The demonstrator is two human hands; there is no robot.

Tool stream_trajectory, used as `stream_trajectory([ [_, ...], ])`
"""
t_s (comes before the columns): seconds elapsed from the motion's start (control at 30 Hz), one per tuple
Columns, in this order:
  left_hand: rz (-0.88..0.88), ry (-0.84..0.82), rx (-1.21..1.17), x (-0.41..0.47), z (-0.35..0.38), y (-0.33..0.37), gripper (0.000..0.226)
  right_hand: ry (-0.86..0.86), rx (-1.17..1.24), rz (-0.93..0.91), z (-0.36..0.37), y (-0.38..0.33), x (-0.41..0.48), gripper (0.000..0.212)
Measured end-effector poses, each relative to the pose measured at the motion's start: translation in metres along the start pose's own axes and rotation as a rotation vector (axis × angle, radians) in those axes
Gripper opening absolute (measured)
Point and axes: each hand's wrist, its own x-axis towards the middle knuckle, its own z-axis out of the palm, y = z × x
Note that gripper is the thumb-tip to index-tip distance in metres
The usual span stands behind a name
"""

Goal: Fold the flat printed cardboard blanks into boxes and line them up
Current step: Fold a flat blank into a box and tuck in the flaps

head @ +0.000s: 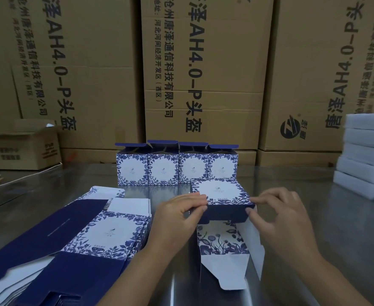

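Observation:
A half-folded blue-and-white floral box [220,195] lies on its side on the steel table [327,228], its open end toward me and white flaps [225,268] spread out in front. My left hand [177,217] pinches its near left corner. My right hand [278,215] grips its near right corner and a dark blue flap. Behind it, several folded boxes [162,168] stand in a row with lids up. A stack of flat printed blanks [75,244] lies at the left.
Large brown shipping cartons [203,74] form a wall behind the table. A small open carton [24,146] sits at the far left. White foam packs [365,155] are stacked at the right edge.

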Motion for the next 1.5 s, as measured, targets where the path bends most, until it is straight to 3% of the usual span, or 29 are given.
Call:
stream_trajectory([
  [0.43, -0.035, -0.007, 0.004, -0.005, 0.001, 0.006, 0.028, 0.070, -0.049, -0.089, 0.002, 0.008, 0.003, 0.013],
  [0.73, 0.074, 0.004, 0.189, -0.008, 0.005, 0.012, 0.023, 0.043, 0.048, -0.218, 0.000, -0.009, 0.001, 0.013],
  [1.07, 0.060, -0.009, 0.179, -0.008, 0.008, 0.014, 0.019, 0.054, 0.038, -0.169, 0.007, -0.006, -0.001, 0.018],
  [1.37, 0.077, -0.006, 0.181, -0.010, 0.009, 0.017, 0.020, 0.094, 0.038, -0.199, 0.007, -0.004, -0.002, 0.005],
  [1.5, 0.090, 0.028, 0.239, -0.009, 0.008, 0.017, 0.017, 0.049, 0.130, -0.159, 0.004, -0.009, -0.003, 0.011],
])
